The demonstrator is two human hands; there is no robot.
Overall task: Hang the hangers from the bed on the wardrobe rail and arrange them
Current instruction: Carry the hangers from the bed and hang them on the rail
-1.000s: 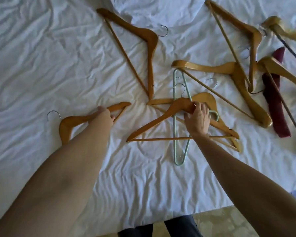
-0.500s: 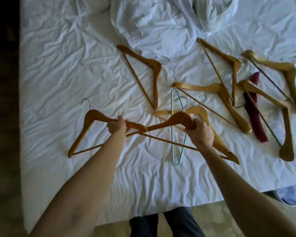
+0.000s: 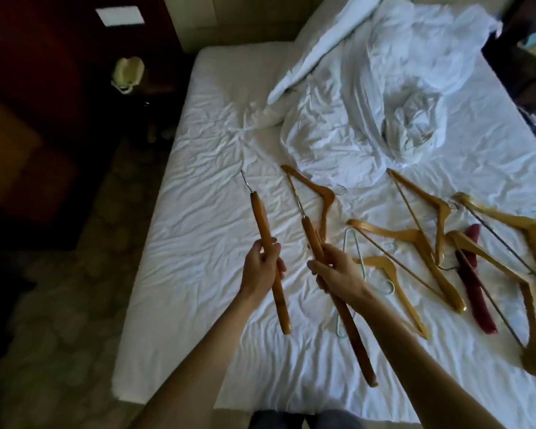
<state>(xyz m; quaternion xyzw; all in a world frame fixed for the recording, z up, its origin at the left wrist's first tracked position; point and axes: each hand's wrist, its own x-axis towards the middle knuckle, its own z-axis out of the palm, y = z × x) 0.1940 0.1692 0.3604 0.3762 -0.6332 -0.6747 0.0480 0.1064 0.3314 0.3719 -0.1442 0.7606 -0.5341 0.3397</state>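
Note:
My left hand [image 3: 260, 269] grips a brown wooden hanger [image 3: 262, 221], held edge-on above the bed with its metal hook pointing away. My right hand [image 3: 338, 272] grips a second wooden hanger [image 3: 355, 345], also edge-on and raised. Several more wooden hangers lie on the white sheet [image 3: 205, 243]: one [image 3: 321, 193] just beyond my hands, others [image 3: 415, 243] spread to the right. A pale green wire hanger [image 3: 355, 246] lies partly hidden behind my right hand. A dark red padded hanger [image 3: 474, 283] lies among the right-hand ones.
A crumpled white duvet [image 3: 369, 97] and pillow fill the far half of the bed. Dark furniture [image 3: 44, 103] stands left of the bed, with patterned floor [image 3: 68, 305] beside it. More dark furniture sits at the far right.
Both hands have lifted their hangers off the sheet and turned them edge-on. The view has pulled back and up, showing the whole bed and the room's left side.

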